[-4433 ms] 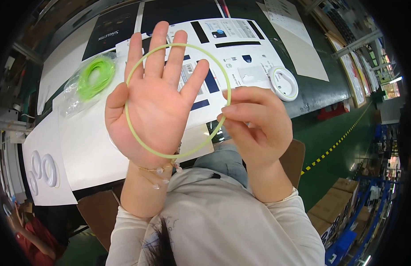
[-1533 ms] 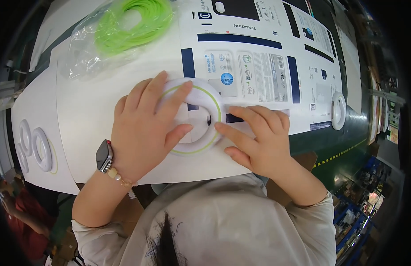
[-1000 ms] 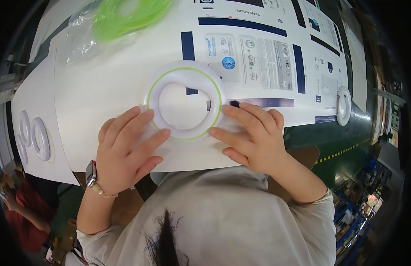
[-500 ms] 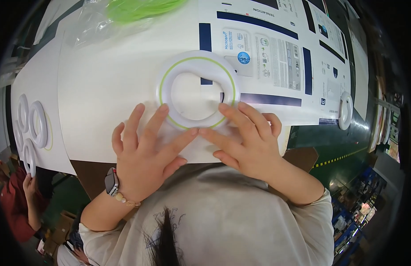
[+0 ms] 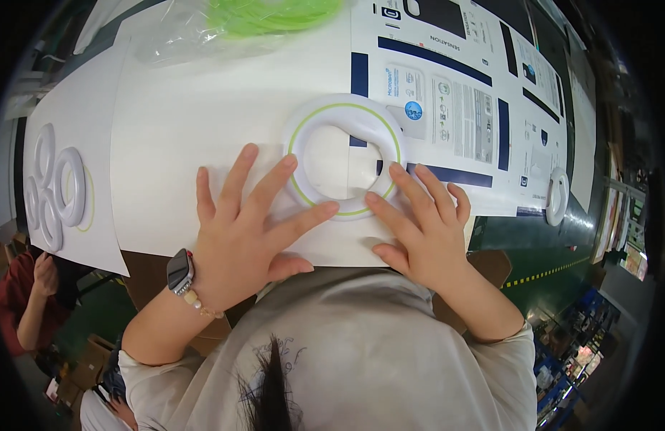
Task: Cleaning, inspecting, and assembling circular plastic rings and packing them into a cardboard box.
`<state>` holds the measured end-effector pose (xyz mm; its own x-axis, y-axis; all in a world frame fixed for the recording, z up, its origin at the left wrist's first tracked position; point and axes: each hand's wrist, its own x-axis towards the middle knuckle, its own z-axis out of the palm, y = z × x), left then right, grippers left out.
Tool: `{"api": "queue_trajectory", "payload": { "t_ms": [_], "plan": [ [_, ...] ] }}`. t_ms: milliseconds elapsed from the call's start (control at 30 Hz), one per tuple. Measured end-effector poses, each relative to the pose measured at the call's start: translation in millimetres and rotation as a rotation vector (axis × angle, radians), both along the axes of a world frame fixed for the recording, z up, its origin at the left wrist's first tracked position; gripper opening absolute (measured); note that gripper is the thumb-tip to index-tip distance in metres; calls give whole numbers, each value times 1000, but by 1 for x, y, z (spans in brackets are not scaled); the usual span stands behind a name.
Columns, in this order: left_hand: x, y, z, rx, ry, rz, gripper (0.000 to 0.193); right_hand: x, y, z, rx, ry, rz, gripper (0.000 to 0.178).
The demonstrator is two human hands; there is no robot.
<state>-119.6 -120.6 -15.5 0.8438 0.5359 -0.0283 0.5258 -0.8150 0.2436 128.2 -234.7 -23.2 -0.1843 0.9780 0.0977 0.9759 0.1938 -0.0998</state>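
A white plastic ring (image 5: pixel 347 116) with a thin lime-green line around its upper face lies flat in front of me. My left hand (image 5: pixel 248 221) has its fingers spread, with the index and middle fingertips on the ring's left and near-left side. Across from it, the fingertips of my right hand (image 5: pixel 427 231) rest on the near-right side, also spread. Neither hand grips the ring; both thumbs are held off toward me. A watch (image 5: pixel 180 273) and a beaded bracelet (image 5: pixel 201 304) are on my left wrist.
Several white rings (image 5: pixel 70 187) lie at the table's left end, and another white ring (image 5: pixel 557 196) sits at its right edge. A clear bag with lime-green strips (image 5: pixel 275 16) lies at the far side. Printed cardboard (image 5: pixel 463 118) covers the right. A person (image 5: pixel 34 302) is at lower left.
My index fingertips, touching each other before, are now apart along the ring's near edge. The whole view has shifted somewhat. The other person's hand has moved away from the rings at left.
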Motion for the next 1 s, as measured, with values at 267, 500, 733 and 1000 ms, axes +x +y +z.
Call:
{"api": "queue_trajectory", "payload": {
  "t_ms": [267,500,733,1000],
  "plan": [
    [11,36,13,26,75,-25,93,6,11,1,-13,56,-13,58],
    [29,52,12,31,56,-51,93,11,27,-2,33,52,-58,72],
    [54,52,14,17,-93,-34,109,22,28,-4,12,201,-85,75],
    [89,42,-1,-54,27,-103,125,29,7,-8,167,367,-92,67]
  ]
}}
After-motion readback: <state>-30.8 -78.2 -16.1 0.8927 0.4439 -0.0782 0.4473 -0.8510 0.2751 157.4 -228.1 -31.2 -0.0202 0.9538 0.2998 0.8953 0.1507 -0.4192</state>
